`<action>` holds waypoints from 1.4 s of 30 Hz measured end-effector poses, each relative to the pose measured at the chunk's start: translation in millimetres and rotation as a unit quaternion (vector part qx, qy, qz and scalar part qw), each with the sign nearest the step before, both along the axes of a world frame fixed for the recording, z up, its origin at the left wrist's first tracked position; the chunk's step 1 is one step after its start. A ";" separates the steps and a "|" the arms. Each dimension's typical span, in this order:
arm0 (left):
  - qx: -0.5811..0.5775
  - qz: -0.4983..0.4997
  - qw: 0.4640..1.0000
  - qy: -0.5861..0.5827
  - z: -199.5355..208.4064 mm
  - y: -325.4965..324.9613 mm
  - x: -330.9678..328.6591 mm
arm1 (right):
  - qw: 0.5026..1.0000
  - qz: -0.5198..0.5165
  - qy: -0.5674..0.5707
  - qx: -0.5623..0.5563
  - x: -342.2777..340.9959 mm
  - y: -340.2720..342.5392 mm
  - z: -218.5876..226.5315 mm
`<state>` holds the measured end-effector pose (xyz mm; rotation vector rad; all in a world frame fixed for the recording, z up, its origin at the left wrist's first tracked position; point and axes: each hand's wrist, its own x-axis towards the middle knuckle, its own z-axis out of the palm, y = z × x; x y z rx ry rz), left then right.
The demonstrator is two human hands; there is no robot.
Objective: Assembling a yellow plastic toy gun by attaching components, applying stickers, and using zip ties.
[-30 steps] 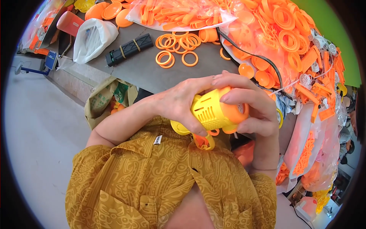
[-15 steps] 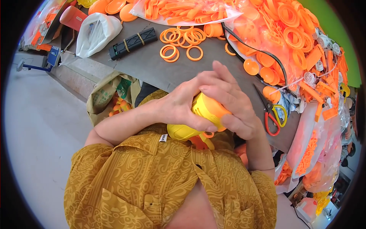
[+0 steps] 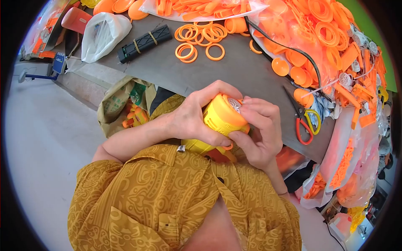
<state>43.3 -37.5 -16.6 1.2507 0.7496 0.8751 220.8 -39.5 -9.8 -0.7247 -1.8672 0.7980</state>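
Note:
Close in front of my chest is a yellow plastic housing (image 3: 217,121) with an orange ring round its top end, tilted up and to the right. My left hand (image 3: 190,117) is wrapped round its left side, thumb across the front. My right hand (image 3: 264,136) pinches the orange end, thumb on the near side of the rim and fingertips at the far side. Inside the ring shows a whitish perforated disc (image 3: 235,104), partly covered by the right fingers. More yellow and orange plastic hangs below the hands, mostly hidden.
Loose orange rings (image 3: 214,52) lie on the grey table (image 3: 251,79) beside a black bundle (image 3: 143,43) with bands. Scissors (image 3: 305,121) with red and yellow handles lie at right, near heaped orange parts (image 3: 293,33). An open sack (image 3: 113,104) stands left, below a white bag (image 3: 104,37).
My right palm has come off the housing's top end and moved down, uncovering the whitish disc. Its fingers now curl at the rim. My left hand keeps its hold.

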 end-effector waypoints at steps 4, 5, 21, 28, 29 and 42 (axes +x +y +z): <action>-0.022 -0.012 0.999 0.037 3.5 -2.9 -2.6 | 1.000 0.012 0.000 0.017 1.7 -2.3 -4.9; -0.019 -0.016 0.999 0.034 3.0 -3.1 -2.8 | 1.000 0.000 -0.007 0.020 1.2 -3.8 -3.6; -0.062 0.001 0.998 -0.031 48.2 29.1 -26.4 | 0.990 0.007 -0.040 -0.136 16.7 52.4 54.9; 0.044 0.176 0.978 -0.106 16.5 9.2 -10.2 | 0.973 -0.188 0.090 -0.098 -2.2 28.7 9.1; 0.051 0.156 0.981 -0.099 15.1 8.5 -10.0 | 0.973 -0.187 0.092 -0.098 -0.3 22.8 9.9; 0.204 0.292 0.850 0.388 53.4 97.1 -114.4 | 0.921 -0.151 0.271 -0.236 6.7 29.0 -7.1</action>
